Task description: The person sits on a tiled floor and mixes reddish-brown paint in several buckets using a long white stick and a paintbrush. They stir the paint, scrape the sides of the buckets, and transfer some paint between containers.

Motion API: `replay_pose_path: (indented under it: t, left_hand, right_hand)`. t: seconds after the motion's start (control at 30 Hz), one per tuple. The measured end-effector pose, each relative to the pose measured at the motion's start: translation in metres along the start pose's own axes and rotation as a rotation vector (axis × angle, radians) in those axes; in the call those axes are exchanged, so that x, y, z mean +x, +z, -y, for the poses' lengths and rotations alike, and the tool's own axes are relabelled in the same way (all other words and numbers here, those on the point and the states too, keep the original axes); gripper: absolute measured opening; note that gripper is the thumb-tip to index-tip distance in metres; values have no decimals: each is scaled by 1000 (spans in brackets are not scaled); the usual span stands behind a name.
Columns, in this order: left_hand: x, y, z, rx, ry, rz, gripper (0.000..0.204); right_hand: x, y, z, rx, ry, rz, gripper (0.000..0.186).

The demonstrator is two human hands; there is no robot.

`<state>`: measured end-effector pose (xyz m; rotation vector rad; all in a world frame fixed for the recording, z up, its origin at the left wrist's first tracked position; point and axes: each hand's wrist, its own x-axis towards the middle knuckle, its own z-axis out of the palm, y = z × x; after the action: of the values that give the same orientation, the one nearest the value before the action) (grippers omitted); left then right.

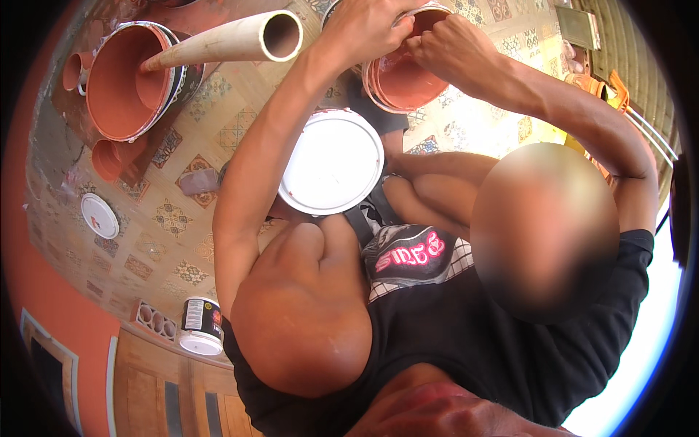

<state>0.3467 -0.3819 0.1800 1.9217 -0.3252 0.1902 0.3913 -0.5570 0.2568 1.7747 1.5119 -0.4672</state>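
A bucket (406,79) smeared inside with terracotta-coloured paint stands beyond my knees, at the top of the head view. My left hand (368,30) is at its left rim, fingers bent and closed, partly cut off by the upper edge. Over the right side of the bucket, my right hand (455,47) is curled into a closed shape. Whatever either hand grips is hidden by the fingers. Between my arms, nearer to me, lies a round white lid (331,164).
At the left, a larger terracotta-coated bucket (120,87) holds a leaning pale pipe (218,42). A small white lid (100,216) lies on the patterned tile floor (175,218). A black-and-white tub (202,324) stands beside a hollow block (155,319). Orange items (588,84) are at the right.
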Motion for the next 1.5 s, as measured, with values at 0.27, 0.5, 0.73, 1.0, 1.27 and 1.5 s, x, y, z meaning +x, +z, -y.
replay_pose_path:
  t: [0.27, 0.5, 0.73, 1.0, 1.27, 1.5]
  left_hand:
    - [-1, 5, 8, 32, 52, -53, 36]
    - [1, 3, 2, 112, 43, -13, 37]
    - [-4, 1, 5, 83, 31, -45, 37]
    - [-1, -12, 13, -22, -116, -47, 38]
    - [-4, -21, 27, 85, -114, -117, 37]
    - [-7, -29, 31, -72, -234, -40, 36]
  right_hand:
    - [-30, 18, 20, 36, -92, -22, 34]
    - [-43, -6, 1, 170, -120, -27, 32]
    - [-37, 19, -21, 725, 204, 68, 34]
    - [-79, 40, 15, 660, 327, 15, 42]
    - [-90, 22, 15, 655, 425, 35, 36]
    - [-97, 13, 13, 671, 430, 64, 34]
